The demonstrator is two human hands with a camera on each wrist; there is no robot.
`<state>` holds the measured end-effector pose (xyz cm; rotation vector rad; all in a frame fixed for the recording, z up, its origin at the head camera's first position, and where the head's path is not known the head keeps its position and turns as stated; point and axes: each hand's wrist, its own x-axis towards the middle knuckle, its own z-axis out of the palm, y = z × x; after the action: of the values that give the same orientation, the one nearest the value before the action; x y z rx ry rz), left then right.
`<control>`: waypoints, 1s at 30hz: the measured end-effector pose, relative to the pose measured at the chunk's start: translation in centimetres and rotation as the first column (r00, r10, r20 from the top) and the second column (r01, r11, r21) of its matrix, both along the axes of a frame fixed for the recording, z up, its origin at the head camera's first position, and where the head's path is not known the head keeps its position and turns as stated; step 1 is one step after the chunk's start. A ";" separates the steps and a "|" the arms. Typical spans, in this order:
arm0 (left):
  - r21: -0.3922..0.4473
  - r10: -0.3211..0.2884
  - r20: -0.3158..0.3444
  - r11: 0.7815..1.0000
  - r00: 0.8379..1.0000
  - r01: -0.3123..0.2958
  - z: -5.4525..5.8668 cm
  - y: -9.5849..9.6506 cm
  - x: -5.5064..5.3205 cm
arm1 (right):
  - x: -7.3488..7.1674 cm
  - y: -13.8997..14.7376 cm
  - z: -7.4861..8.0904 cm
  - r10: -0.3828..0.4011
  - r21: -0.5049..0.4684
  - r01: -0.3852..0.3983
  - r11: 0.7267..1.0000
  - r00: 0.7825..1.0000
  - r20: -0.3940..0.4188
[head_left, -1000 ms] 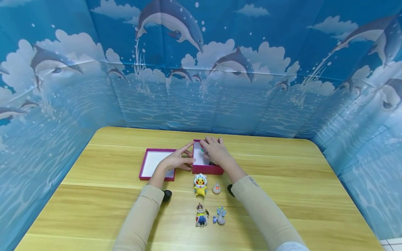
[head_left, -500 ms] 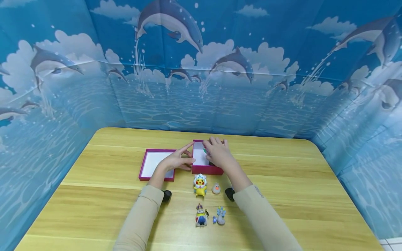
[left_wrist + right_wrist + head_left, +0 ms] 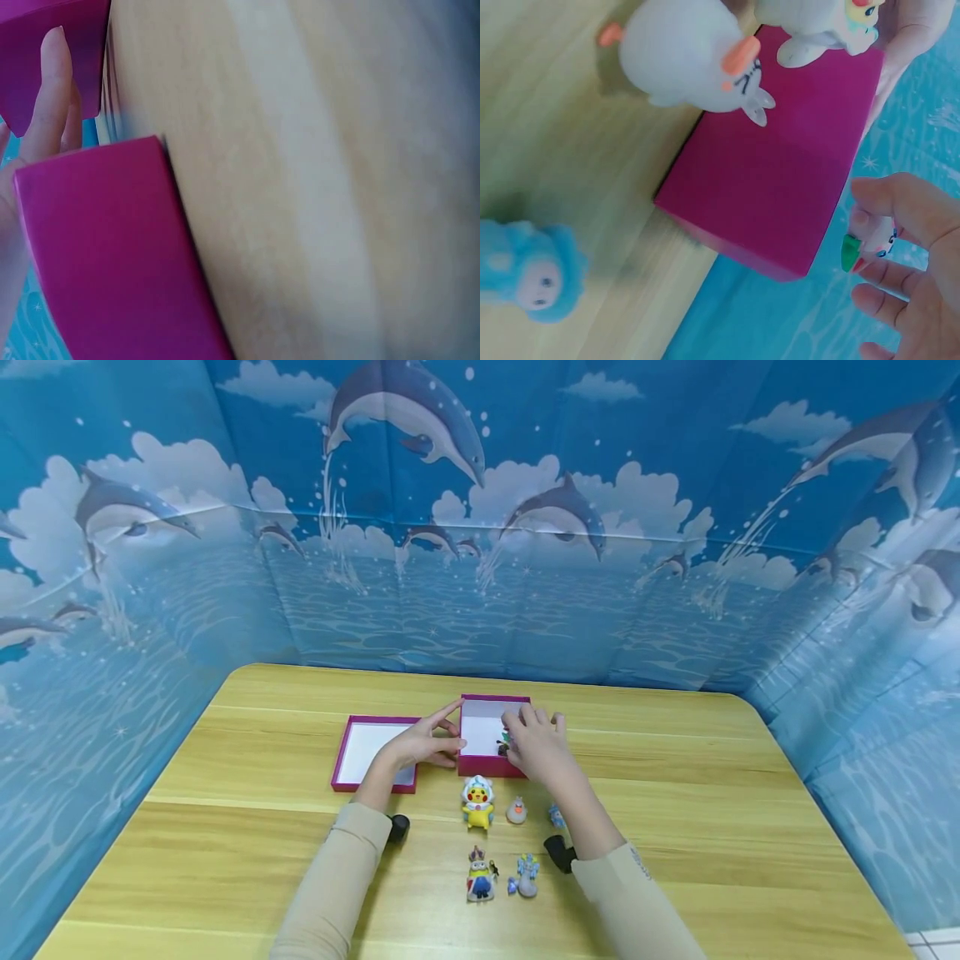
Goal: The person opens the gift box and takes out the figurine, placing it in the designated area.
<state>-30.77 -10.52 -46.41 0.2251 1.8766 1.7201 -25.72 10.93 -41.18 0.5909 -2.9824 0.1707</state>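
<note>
My left hand (image 3: 420, 743) is at the left wall of an open magenta box (image 3: 491, 767), its thumb and index finger spread against the side. In the left wrist view a straight finger (image 3: 56, 67) lies along the box wall. My right hand (image 3: 540, 752) is over the box's right side. In the right wrist view it pinches a small white-and-pink figurine (image 3: 877, 234) with a green part between thumb and fingers. A small dark figurine (image 3: 502, 749) is inside the box, close to the front wall and partly covered by the right hand.
The magenta lid (image 3: 347, 752) lies left of the box, white inside up. In front stand a Pikachu figure (image 3: 477, 802), a grey duck-like figure (image 3: 517, 811), a crowned Minion (image 3: 480, 877), and a blue-and-grey figure (image 3: 528, 877). A blue figurine (image 3: 556, 815) is beside my right forearm.
My right hand has moved right and a little nearer, from over the box's middle to its right side. The dark figurine and the blue figurine now show. My left hand has stayed put.
</note>
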 end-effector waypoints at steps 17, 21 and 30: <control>-0.013 0.001 -0.002 1.000 1.000 -0.001 0.0 0.0 0.1 | 4.5 3.4 -0.9 0.022 -0.007 -0.023 1.000 0.991 -0.129; -0.007 -0.002 0.000 1.000 1.000 0.002 0.1 0.0 0.1 | 5.7 4.2 -1.4 0.028 0.013 -0.027 1.000 0.991 -0.134; 0.012 -0.015 -0.007 1.000 1.000 0.015 0.1 -0.2 0.0 | 8.7 5.4 -2.5 0.080 0.075 -0.068 0.995 0.983 -0.163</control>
<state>-30.75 -10.76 -46.33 0.2489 1.8651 1.7232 -17.06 16.33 -43.68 0.6883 -2.8169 0.0224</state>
